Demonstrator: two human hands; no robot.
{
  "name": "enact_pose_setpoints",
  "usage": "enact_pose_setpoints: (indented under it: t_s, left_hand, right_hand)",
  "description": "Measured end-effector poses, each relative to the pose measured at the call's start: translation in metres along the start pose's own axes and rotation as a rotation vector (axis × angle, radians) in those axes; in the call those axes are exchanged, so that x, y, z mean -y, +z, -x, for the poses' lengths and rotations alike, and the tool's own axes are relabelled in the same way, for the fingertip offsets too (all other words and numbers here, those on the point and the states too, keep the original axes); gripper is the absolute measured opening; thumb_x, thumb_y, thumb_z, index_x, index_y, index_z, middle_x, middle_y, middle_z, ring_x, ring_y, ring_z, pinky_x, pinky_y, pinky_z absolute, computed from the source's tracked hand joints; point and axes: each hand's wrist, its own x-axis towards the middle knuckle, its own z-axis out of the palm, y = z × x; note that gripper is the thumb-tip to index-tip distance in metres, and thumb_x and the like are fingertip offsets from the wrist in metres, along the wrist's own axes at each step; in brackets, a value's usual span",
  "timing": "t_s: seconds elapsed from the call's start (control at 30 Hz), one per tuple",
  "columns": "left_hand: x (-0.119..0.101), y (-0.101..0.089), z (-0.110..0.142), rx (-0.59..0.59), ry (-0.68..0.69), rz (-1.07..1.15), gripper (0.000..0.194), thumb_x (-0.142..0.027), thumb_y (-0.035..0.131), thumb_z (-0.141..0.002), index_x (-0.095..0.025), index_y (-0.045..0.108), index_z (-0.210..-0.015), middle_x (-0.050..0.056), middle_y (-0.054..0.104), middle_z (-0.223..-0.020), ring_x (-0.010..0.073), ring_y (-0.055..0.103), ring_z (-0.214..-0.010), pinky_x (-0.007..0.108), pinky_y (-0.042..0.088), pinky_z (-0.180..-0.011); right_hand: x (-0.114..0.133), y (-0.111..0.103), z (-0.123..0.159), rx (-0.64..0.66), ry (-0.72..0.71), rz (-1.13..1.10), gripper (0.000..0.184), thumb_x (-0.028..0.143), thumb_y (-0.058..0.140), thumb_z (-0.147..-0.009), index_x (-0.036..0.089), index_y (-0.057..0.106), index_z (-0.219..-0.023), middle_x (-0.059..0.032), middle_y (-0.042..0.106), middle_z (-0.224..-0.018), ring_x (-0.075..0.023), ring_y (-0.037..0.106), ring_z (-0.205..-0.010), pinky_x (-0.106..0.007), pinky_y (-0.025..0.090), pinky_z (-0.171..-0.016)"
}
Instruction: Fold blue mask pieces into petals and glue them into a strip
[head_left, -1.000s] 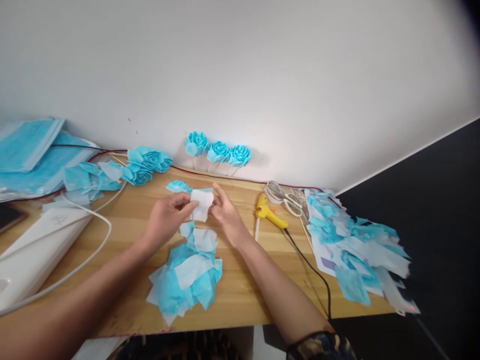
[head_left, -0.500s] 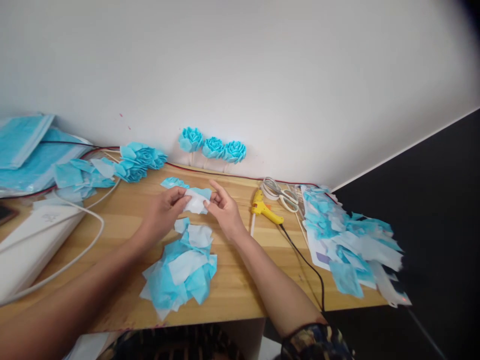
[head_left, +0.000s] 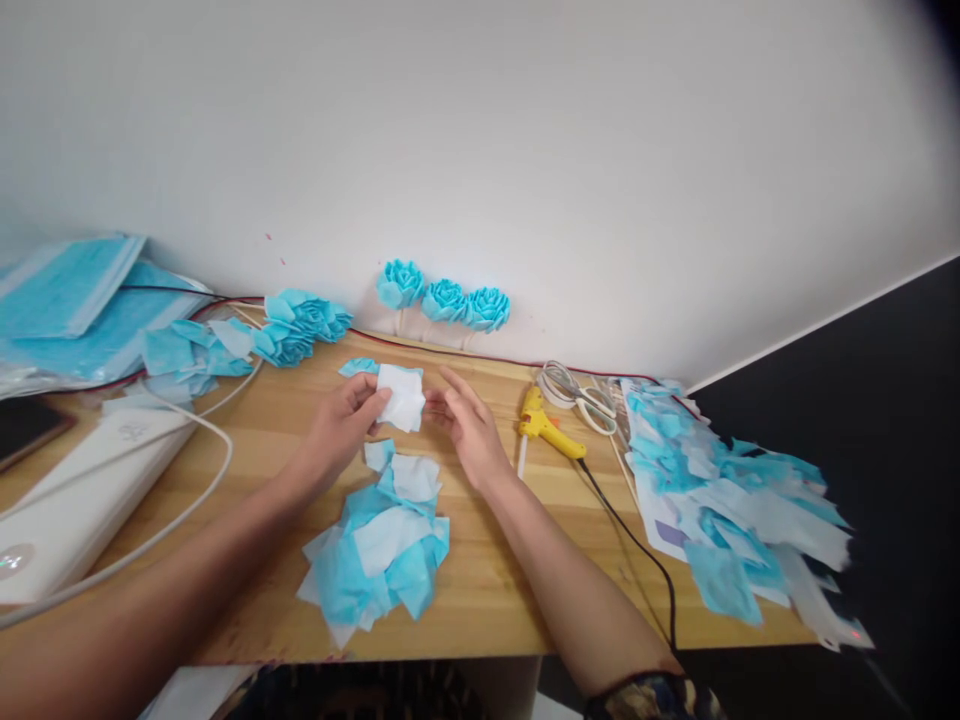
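Note:
Pinched between thumb and fingers of my left hand [head_left: 354, 412] is a small white fabric piece [head_left: 403, 398] with a thin blue edge at its top. Just right of it, my right hand [head_left: 466, 425] has its fingers extended and apart; its fingertips are close to the piece's right edge. Behind my left hand a blue folded piece [head_left: 358, 367] lies on the wooden table [head_left: 480, 590]. Nearer to me spreads a loose pile of blue and white fabric pieces [head_left: 382, 550].
Blue fabric flowers [head_left: 444, 299] on sticks lean at the wall, more flowers [head_left: 300, 322] lie left. A yellow glue gun [head_left: 547, 425] with a black cord and scissors [head_left: 596, 408] sit right, beside heaped scraps [head_left: 720, 490]. Left are packed masks [head_left: 82, 300], a white box [head_left: 97, 490] and cables.
My right hand has let go of the fabric piece and drawn slightly right, fingers opening. The piece now shows its white face more fully in my left hand. The view has shifted a little.

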Motion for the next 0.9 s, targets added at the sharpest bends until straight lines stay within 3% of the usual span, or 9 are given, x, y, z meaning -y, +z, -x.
enact_pose_setpoints:
  t_s: [0.1, 0.27, 0.4, 0.53, 0.73, 0.9]
  left_hand:
    - [0.002, 0.000, 0.001, -0.019, 0.025, -0.031, 0.018, -0.037, 0.063, -0.080, -0.019, 0.059, -0.079, -0.006, 0.050, -0.056, 0.0105, 0.045, -0.050, 0.021, 0.036, -0.048]
    - [0.010, 0.002, 0.006, 0.009, 0.078, -0.110, 0.021, -0.038, 0.058, -0.087, -0.018, 0.063, -0.091, -0.002, 0.063, -0.071, 0.0126, 0.056, -0.060, 0.022, 0.044, -0.056]
    - [0.015, 0.003, 0.007, -0.008, 0.081, -0.158, 0.025, -0.042, 0.061, -0.085, -0.019, 0.066, -0.093, -0.001, 0.065, -0.072, 0.0148, 0.059, -0.064, 0.023, 0.045, -0.057]
    - [0.014, 0.000, 0.005, -0.005, 0.060, -0.160, 0.026, -0.039, 0.065, -0.081, -0.018, 0.067, -0.097, -0.001, 0.065, -0.069, 0.0143, 0.057, -0.060, 0.023, 0.043, -0.054]
    - [0.002, -0.003, -0.001, 0.076, -0.067, -0.030, 0.030, -0.041, 0.068, -0.075, -0.017, 0.070, -0.093, -0.001, 0.062, -0.068, 0.0109, 0.048, -0.054, 0.022, 0.038, -0.049]
    - [0.001, -0.003, -0.001, 0.106, -0.170, 0.073, 0.033, -0.045, 0.072, -0.072, -0.018, 0.070, -0.091, -0.001, 0.062, -0.071, 0.0119, 0.051, -0.058, 0.023, 0.044, -0.054]
  right_hand:
    - [0.001, 0.003, 0.004, 0.087, 0.017, 0.055, 0.057, 0.050, 0.065, -0.083, 0.027, 0.053, -0.133, -0.0040, 0.070, -0.112, -0.0188, 0.066, -0.099, -0.032, 0.052, -0.086]
    - [0.003, 0.014, 0.012, 0.198, 0.069, 0.127, 0.057, 0.049, 0.071, -0.078, 0.027, 0.056, -0.127, -0.0018, 0.069, -0.107, -0.0155, 0.064, -0.088, -0.027, 0.055, -0.075]
    - [0.001, 0.018, 0.013, 0.163, 0.075, 0.155, 0.045, 0.038, 0.077, -0.071, 0.025, 0.063, -0.111, 0.0002, 0.069, -0.096, -0.0137, 0.062, -0.078, -0.024, 0.055, -0.063]
    - [0.001, 0.014, 0.009, 0.167, 0.045, 0.147, 0.041, 0.034, 0.078, -0.070, 0.023, 0.066, -0.107, 0.0006, 0.069, -0.089, -0.0114, 0.058, -0.070, -0.024, 0.051, -0.061]
    - [0.003, 0.008, 0.005, 0.190, 0.041, 0.181, 0.038, 0.035, 0.079, -0.070, 0.021, 0.068, -0.103, 0.0022, 0.066, -0.081, -0.0110, 0.055, -0.066, -0.024, 0.047, -0.061]
    - [0.007, 0.006, 0.004, 0.191, 0.019, 0.234, 0.037, 0.038, 0.077, -0.072, 0.021, 0.069, -0.104, 0.0040, 0.062, -0.072, -0.0103, 0.053, -0.063, -0.024, 0.047, -0.062]
